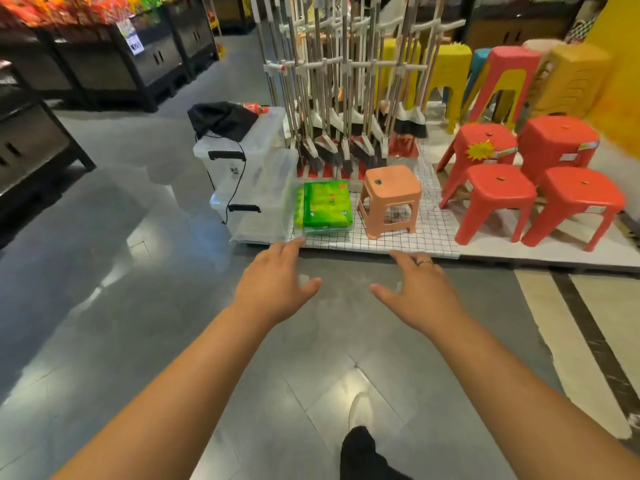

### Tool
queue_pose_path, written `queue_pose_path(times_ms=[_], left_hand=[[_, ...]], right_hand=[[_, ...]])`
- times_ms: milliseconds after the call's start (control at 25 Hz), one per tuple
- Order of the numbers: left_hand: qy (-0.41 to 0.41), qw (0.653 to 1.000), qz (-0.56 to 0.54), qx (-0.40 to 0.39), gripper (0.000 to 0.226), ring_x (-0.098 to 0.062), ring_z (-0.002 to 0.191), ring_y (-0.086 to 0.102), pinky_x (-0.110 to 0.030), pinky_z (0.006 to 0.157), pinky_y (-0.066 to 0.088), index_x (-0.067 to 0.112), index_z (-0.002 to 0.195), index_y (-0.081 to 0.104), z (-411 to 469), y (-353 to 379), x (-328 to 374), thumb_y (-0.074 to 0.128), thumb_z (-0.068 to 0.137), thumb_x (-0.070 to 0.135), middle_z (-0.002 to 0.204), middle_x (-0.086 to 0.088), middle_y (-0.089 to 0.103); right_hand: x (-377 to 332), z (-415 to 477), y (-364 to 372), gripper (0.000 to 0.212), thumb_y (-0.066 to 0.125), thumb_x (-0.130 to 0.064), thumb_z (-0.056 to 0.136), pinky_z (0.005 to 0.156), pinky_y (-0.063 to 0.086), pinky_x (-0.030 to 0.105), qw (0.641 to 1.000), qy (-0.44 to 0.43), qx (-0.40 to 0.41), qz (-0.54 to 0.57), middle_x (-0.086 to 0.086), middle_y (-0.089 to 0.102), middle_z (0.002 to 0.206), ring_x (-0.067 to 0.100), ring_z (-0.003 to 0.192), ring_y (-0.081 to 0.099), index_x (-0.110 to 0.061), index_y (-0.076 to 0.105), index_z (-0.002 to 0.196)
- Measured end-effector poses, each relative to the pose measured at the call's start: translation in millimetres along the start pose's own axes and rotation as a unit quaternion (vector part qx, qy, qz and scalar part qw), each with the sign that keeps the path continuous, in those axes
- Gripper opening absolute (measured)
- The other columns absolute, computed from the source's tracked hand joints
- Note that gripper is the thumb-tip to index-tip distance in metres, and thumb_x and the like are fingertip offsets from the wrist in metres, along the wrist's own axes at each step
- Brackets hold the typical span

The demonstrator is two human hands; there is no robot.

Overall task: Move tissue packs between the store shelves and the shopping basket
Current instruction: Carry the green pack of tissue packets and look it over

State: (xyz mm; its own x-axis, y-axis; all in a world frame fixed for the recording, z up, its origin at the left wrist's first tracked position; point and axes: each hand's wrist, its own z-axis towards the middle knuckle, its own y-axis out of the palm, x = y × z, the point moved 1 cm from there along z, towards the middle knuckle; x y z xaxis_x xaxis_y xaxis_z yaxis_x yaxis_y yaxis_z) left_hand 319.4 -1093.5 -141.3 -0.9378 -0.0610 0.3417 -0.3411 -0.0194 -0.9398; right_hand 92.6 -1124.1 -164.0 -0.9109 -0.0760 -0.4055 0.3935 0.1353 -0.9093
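A green tissue pack [326, 203] lies on a low platform [381, 242] covered with a black-and-white grid sheet, with more green packs stacked beneath and to its left. Both arms are stretched forward over the grey floor. My left hand [273, 285] is open, fingers straight, just in front of the platform's edge below the packs. My right hand [420, 289] is also open, a ring on one finger, a little to the right, below the small stool. Neither hand touches anything. No shopping basket is in view.
A small peach stool [389, 199] stands right of the packs. Clear storage bins [242, 168] with a black bag on top stand to the left. A broom rack [346, 98] rises behind. Red stools [533, 188] fill the right. Dark display counters [114, 64] line the left aisle.
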Motion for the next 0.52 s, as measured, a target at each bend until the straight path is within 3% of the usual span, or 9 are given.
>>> queue_pose_path(times_ms=[280,520], left_hand=[[-0.063,0.997,-0.04,-0.037,0.073,-0.027,0.132,0.039,-0.04,0.105,0.037,0.025,0.148,0.028,205,18,-24,0.06,0.087,0.051,0.147,-0.004,0.039],[-0.059,0.993,-0.081,-0.055,0.076,-0.026,0.134,0.038,-0.038,0.108,0.035,0.022,0.148,0.029,388,43,-74,0.063,0.086,0.049,0.147,-0.006,0.04]], right_hand=[[-1,239,-2,0.074,0.061,-0.057,0.084,0.099,0.044,0.042,0.998,-0.006,-0.064,0.019,0.013,0.041,0.143,0.035,0.128,0.042,-0.028,0.035,0.146],[-14,417,26,0.074,0.063,-0.056,0.084,0.095,0.045,0.042,0.996,0.005,-0.085,0.02,0.016,0.045,0.141,0.036,0.125,0.046,-0.025,0.037,0.146]])
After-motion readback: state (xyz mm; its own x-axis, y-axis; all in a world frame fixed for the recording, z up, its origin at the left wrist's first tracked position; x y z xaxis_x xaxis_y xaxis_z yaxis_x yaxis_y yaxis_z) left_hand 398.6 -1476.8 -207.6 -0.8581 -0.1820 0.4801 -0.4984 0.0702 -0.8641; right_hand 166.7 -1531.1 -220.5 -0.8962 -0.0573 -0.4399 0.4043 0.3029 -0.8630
